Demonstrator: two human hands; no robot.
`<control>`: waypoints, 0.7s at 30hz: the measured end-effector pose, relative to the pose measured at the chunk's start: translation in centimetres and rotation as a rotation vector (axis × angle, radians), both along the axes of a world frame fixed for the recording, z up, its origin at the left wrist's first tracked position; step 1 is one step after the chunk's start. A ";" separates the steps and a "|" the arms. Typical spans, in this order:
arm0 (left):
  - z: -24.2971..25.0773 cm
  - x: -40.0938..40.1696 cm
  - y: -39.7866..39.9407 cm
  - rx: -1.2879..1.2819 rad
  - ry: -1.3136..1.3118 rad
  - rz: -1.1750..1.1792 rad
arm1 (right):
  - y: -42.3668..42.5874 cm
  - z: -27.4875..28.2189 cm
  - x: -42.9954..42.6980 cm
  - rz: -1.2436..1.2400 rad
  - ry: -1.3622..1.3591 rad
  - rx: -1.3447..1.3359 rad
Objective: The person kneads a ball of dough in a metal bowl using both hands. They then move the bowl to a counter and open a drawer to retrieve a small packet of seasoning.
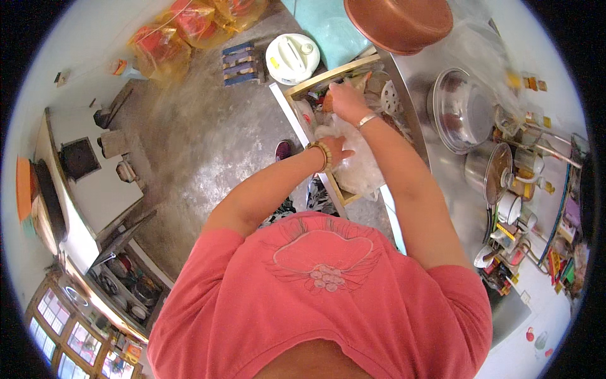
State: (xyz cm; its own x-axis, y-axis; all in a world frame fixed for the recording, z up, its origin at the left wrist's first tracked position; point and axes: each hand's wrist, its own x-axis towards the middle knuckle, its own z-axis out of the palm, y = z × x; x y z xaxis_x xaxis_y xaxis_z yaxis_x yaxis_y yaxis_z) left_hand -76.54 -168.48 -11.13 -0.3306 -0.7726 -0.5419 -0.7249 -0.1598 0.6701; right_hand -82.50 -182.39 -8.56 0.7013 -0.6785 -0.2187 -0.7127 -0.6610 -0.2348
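Note:
A wooden drawer [299, 88] stands pulled out from under the steel counter. Clear plastic bags [360, 173] fill its near part. My left hand [335, 148], with a beaded bracelet at the wrist, rests on these bags with thumb and fingers apart. Farther in, my right hand [349, 102] has its fingers curled down beside the upper end of the bags. What lies between those fingertips is hidden. A white slotted utensil head [390, 98] lies to the right of this hand, among mixed small items in the drawer's far end.
A brown basin [402, 23], a steel bowl [461, 111] and a lidded pot [490, 173] stand along the counter [416, 76] at right. Beyond the drawer are a white round-lidded appliance [292, 59] and a small slatted stool [240, 64]. A tiled stove [94, 175] is at left.

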 end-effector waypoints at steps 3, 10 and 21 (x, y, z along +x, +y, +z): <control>1.7 0.0 0.3 -0.041 -0.025 0.032 | -1.4 -0.2 -0.8 0.124 0.076 0.102; 4.0 -0.4 1.3 -0.154 -0.090 0.073 | -1.5 -0.8 2.6 0.181 0.182 0.132; 3.0 -0.9 1.4 -0.259 -0.151 0.080 | -1.5 1.8 -2.6 0.251 -0.178 0.038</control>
State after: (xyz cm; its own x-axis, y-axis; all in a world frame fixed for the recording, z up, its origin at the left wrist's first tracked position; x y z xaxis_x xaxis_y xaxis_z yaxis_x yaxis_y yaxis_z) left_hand -77.46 -167.10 -8.17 -0.1944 -0.9118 -0.3617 -0.8114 -0.0578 0.5817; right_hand -85.09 -183.91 -6.80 0.8753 -0.4732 -0.0995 -0.4741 -0.7995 -0.3688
